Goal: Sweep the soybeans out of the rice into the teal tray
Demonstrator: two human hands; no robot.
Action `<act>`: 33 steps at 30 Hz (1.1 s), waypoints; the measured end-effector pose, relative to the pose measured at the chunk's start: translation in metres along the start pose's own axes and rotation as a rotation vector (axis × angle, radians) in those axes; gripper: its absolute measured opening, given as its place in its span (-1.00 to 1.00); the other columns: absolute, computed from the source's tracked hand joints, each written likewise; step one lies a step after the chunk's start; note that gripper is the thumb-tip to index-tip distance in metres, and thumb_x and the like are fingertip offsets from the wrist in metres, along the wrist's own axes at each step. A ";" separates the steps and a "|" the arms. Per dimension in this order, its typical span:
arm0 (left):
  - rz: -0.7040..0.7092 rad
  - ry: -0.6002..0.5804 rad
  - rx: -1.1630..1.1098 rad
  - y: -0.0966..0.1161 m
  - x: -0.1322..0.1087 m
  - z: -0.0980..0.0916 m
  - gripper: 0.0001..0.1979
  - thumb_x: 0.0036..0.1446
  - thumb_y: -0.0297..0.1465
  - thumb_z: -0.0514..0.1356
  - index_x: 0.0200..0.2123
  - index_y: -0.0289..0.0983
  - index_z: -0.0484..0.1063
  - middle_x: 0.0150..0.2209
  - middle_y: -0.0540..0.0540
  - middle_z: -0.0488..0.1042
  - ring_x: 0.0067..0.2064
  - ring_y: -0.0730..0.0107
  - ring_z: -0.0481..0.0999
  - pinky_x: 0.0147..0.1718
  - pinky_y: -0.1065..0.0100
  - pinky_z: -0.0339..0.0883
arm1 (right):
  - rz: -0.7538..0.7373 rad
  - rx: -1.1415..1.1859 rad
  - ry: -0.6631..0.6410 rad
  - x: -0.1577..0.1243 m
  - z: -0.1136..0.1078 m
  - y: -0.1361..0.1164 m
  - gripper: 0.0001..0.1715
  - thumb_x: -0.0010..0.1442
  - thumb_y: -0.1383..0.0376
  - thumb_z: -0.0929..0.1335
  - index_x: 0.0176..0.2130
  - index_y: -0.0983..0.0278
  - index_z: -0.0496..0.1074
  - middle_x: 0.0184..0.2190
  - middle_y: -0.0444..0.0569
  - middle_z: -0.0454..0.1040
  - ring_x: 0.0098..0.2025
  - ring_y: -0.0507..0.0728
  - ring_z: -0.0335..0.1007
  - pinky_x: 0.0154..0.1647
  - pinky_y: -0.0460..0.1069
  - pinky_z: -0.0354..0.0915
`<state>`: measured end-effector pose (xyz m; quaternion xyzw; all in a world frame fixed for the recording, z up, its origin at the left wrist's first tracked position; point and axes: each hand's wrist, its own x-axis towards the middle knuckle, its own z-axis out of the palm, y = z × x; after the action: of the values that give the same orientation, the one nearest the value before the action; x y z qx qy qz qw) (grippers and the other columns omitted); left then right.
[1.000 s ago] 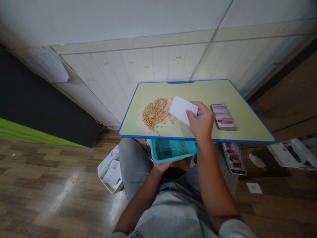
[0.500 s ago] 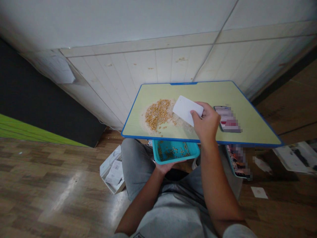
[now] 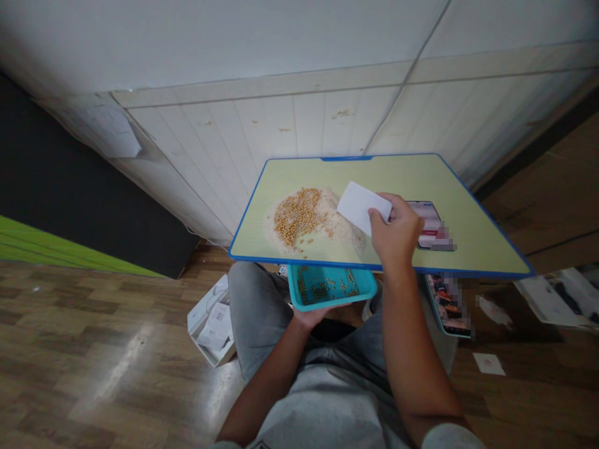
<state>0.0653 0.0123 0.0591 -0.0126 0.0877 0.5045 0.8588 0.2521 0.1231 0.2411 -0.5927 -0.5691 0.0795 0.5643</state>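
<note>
We see the right hand (image 3: 397, 227) pinching a flat white rectangular card with rounded corners (image 3: 359, 206), thumb on top, other fingers mostly hidden under it. Card is tilted above a pale yellow-green rectangular worktop with a blue rim (image 3: 412, 171), left end just beside a spread of fine whitish grains (image 3: 349, 231); we can't tell if they touch. Left of that, same worktop, we have a heap of small round golden-yellow beans (image 3: 296, 218), grains mixed in and fringing it, a few strays toward the near edge.

Left hand (image 3: 311, 317) supports a turquoise rectangular tray with rounded corners (image 3: 337, 304) from underneath; we can't tell how its fingers are set, the tray covers most of them. Tray sits lower than the worktop, over the lap, far side hidden by the worktop's near edge. Inside we get more small beans, scattered, thicker toward the left.

We note a dark-edged smartphone with a lit screen (image 3: 427, 218) on the worktop, right behind the right hand, partly pixelated. On the brown wood-look floor (image 3: 116, 355), left of the legs: an open white box (image 3: 199, 312) with papers inside.
</note>
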 end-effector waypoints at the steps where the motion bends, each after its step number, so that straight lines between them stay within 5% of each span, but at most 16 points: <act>1: -0.001 -0.002 0.002 0.000 0.000 0.000 -0.10 0.38 0.21 -0.25 0.63 -0.08 -0.01 0.61 -0.26 0.11 0.63 -0.40 -0.04 0.43 -0.68 -0.40 | 0.003 -0.008 0.011 0.000 0.000 0.000 -0.63 0.18 0.30 0.40 -0.01 0.23 0.64 -0.20 0.04 0.71 -0.22 0.28 0.65 -0.10 0.15 0.54; 6: 0.003 -0.020 0.022 0.000 0.000 -0.002 -0.06 0.37 0.23 -0.22 0.63 -0.14 -0.02 0.63 -0.28 0.04 0.63 -0.41 -0.08 0.46 -0.63 -0.36 | 0.016 -0.009 0.022 0.002 0.001 0.000 -0.61 0.18 0.31 0.41 0.01 0.23 0.62 -0.16 0.07 0.70 -0.18 0.30 0.64 -0.03 0.18 0.53; 12: 0.001 -0.004 0.014 0.000 0.000 -0.003 -0.08 0.36 0.23 -0.20 0.63 -0.08 -0.03 0.62 -0.26 0.07 0.63 -0.41 -0.05 0.44 -0.64 -0.24 | -0.002 0.041 -0.091 0.002 0.003 -0.007 -0.65 0.16 0.29 0.42 -0.05 0.23 0.64 -0.29 -0.01 0.68 -0.31 0.24 0.60 -0.17 0.11 0.51; 21: 0.011 0.011 0.023 0.000 0.000 -0.002 -0.08 0.37 0.20 -0.22 0.61 -0.14 0.05 0.63 -0.28 0.06 0.63 -0.46 -0.11 0.43 -0.67 -0.35 | 0.000 0.032 -0.093 0.001 0.005 -0.009 -0.65 0.17 0.30 0.41 -0.04 0.23 0.64 -0.26 0.02 0.68 -0.28 0.26 0.61 -0.14 0.14 0.51; 27: 0.001 -0.006 0.020 -0.001 0.005 -0.003 -0.08 0.31 0.24 -0.11 0.59 -0.06 0.11 0.64 -0.21 0.03 0.63 -0.44 -0.12 0.43 -0.60 -0.16 | -0.013 0.098 -0.152 -0.003 0.012 -0.014 -0.66 0.15 0.27 0.41 -0.07 0.22 0.65 -0.28 -0.02 0.69 -0.30 0.23 0.61 -0.19 0.10 0.51; 33: -0.012 -0.006 0.023 0.000 0.005 0.000 -0.06 0.29 0.23 -0.10 0.59 -0.08 0.10 0.65 -0.22 -0.02 0.63 -0.49 -0.15 0.42 -0.63 -0.20 | -0.009 0.066 -0.096 -0.004 0.008 -0.016 -0.66 0.14 0.26 0.41 -0.08 0.22 0.65 -0.32 -0.02 0.68 -0.35 0.22 0.58 -0.24 0.09 0.49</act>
<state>0.0678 0.0165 0.0581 -0.0016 0.0909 0.4985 0.8621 0.2351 0.1202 0.2485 -0.5669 -0.5953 0.1241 0.5557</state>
